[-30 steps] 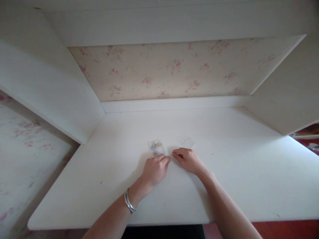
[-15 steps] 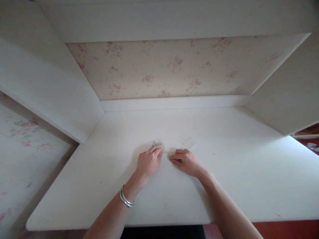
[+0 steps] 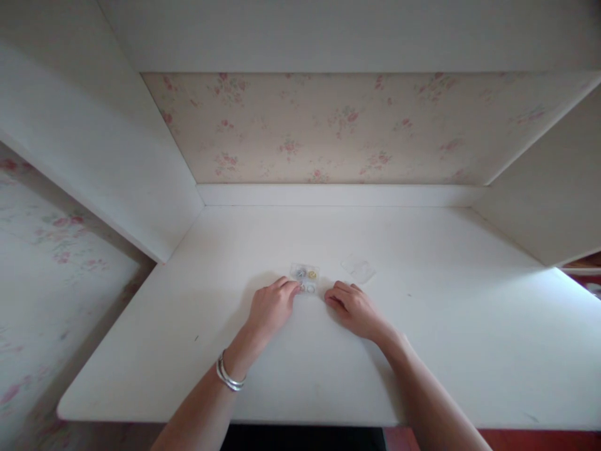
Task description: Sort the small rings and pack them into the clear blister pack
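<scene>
A small clear plastic box (image 3: pixel 305 272) with compartments lies on the white desk. Silvery and gold-coloured little pieces show inside it; they look like rings or jewellery, too small to name surely. My left hand (image 3: pixel 272 307), a silver bangle on its wrist, is closed with its fingertips on the box's lower left corner. Just right of the box, my right hand (image 3: pixel 354 310) rests on the desk with fingers curled together; whatever they may hold is hidden. Beyond this hand lies a flat, clear piece of plastic (image 3: pixel 358 269), perhaps a lid.
The white desk (image 3: pixel 451 338) has a raised back strip and side panels (image 3: pixel 154 188). Floral wallpaper (image 3: pixel 328 131) covers the wall behind. A small dark speck (image 3: pixel 196 338) lies left of my left arm.
My left hand has drawn back to the lower left of the box, so more of its compartments show. My right fingers have curled in more. The view has shifted slightly.
</scene>
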{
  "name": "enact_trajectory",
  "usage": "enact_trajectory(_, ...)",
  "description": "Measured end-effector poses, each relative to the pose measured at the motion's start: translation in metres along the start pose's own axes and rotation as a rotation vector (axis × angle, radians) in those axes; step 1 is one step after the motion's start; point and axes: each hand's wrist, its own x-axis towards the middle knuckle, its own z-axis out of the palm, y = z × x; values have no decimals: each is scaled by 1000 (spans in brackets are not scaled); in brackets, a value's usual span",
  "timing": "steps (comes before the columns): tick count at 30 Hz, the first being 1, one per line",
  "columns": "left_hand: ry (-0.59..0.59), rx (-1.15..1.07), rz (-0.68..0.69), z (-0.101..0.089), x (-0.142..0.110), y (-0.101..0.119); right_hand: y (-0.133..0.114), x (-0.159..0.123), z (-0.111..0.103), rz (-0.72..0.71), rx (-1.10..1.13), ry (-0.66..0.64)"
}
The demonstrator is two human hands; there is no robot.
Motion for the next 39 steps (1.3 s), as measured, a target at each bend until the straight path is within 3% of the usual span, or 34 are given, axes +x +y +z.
enact_trajectory(10, -15, 6, 25, 1, -2, -2, -12, 14, 4, 31, 144, 206)
enact_trajectory(15, -12, 0, 16, 0, -3, 1, -15, 26, 8, 2, 60, 176)
enact_trajectory(20, 8, -27, 87, 4, -7, 12, -10, 24, 5, 46, 158, 262)
enact_trajectory(24, -63, -28, 179, 13, -11, 29, -1, 15, 0, 112, 206, 364)
enact_trajectory(31, -155, 1, 199, 20, -7, 54, 7, 7, -3, 130, 129, 346)
enact_trajectory(39, -154, 96, 198, 27, 5, 62, 6, 4, -7, 111, 81, 346)
